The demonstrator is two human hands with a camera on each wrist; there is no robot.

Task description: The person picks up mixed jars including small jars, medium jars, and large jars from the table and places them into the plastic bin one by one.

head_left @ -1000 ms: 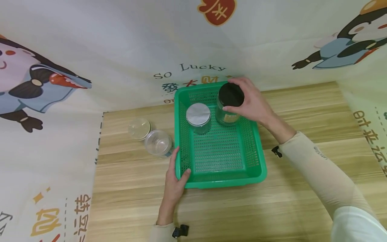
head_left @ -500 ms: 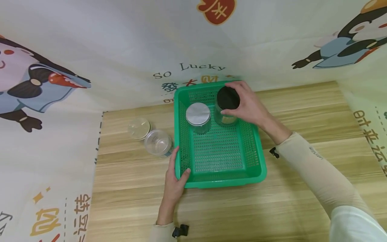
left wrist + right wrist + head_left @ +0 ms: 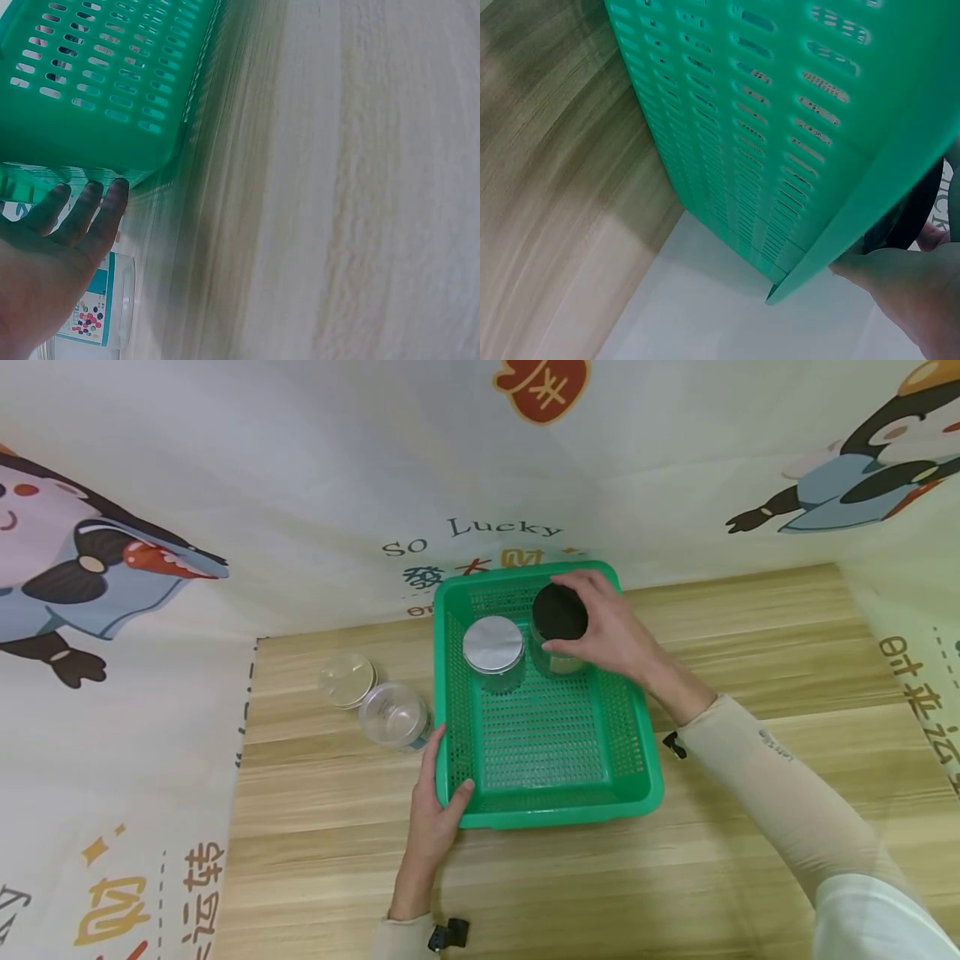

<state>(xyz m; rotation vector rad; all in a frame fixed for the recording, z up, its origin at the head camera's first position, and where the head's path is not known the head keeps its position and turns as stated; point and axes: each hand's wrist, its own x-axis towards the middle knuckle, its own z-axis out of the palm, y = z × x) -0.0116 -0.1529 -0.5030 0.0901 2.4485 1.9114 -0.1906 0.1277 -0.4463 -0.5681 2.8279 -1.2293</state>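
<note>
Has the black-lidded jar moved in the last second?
Yes: in the head view, the black-lidded jar has shifted left and slightly down the image, toward the silver-lidded jar, which has stayed put.

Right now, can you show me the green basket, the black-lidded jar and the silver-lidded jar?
Green basket (image 3: 558, 815): head view, rim nearest the person.
Black-lidded jar (image 3: 559, 620): head view, top of its lid.
Silver-lidded jar (image 3: 492, 648): head view, top of its lid.

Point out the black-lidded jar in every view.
Head: black-lidded jar right of centre, inside the green basket, right hand gripping its lid.
Left wrist: not discernible.
Right wrist: black lid near the right edge, partly hidden by the rim.
Shared landmark: green basket.
</note>
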